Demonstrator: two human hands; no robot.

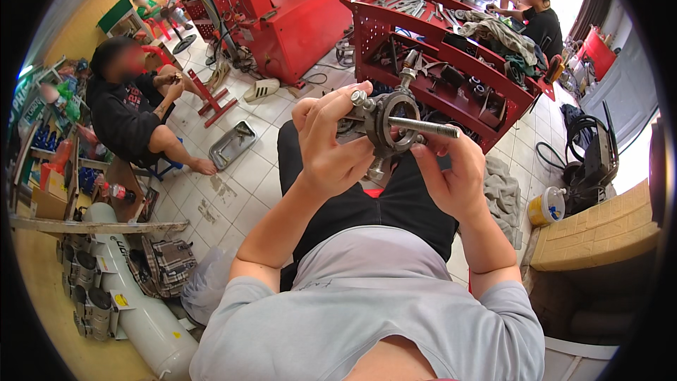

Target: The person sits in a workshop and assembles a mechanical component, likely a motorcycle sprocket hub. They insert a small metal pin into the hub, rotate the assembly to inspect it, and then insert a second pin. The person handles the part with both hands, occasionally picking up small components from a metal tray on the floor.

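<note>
Over my lap I hold up a dark metal ring tool (381,127) with several hex-head bolts set around it. My left hand (328,144) is closed on its left side, the fingers wrapped around the body and bolt heads. A long threaded bolt (430,127) sticks out from the ring to the right. Beside that bolt's end, my right hand (455,176) has its thumb and fingers drawn together around the bolt and the ring's lower right edge. Its fingertips are partly hidden behind the metal.
Ahead stands a red tool cart (437,35) loaded with wrenches and rags. A red machine (296,28) is left of it. One person (130,106) sits at left near a metal tray (233,144); another (543,25) is behind the cart. A white tank (141,310) lies lower left.
</note>
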